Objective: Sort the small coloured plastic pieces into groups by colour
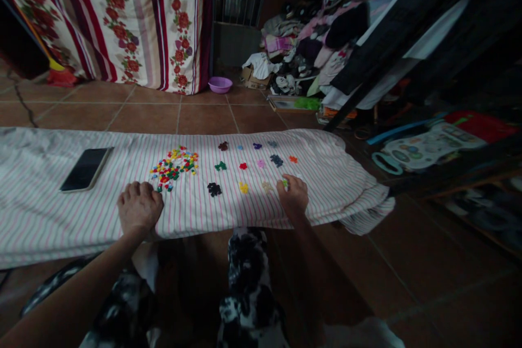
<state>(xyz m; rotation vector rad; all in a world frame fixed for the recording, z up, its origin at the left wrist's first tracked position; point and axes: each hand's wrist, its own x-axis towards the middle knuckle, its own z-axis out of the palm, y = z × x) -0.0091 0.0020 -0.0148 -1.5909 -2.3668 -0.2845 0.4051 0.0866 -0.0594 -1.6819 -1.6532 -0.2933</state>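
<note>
My left hand [140, 206] rests on the striped cloth [101, 217], fingers curled under, beside a mixed heap of small colourful pieces [174, 167]. No object shows in it. My right hand [294, 196] is lowered at the right, thumb and fingers closed around light green pieces [285, 182]; how many it grips is hidden. Close by lie small single-colour groups: beige pieces [267, 187], yellow pieces [243, 187], black pieces [214, 189], dark grey pieces [276, 160], orange pieces [293, 159], pink pieces [261, 163], red pieces [243, 166] and green pieces [221, 166].
A phone [86, 169] lies on the cloth at left. Along the far side are brown pieces [223, 145], purple pieces [256, 145] and grey-blue pieces [272, 143]. Beyond are a purple basin [220, 85], a floral curtain [122, 22] and piled clothes [318, 38].
</note>
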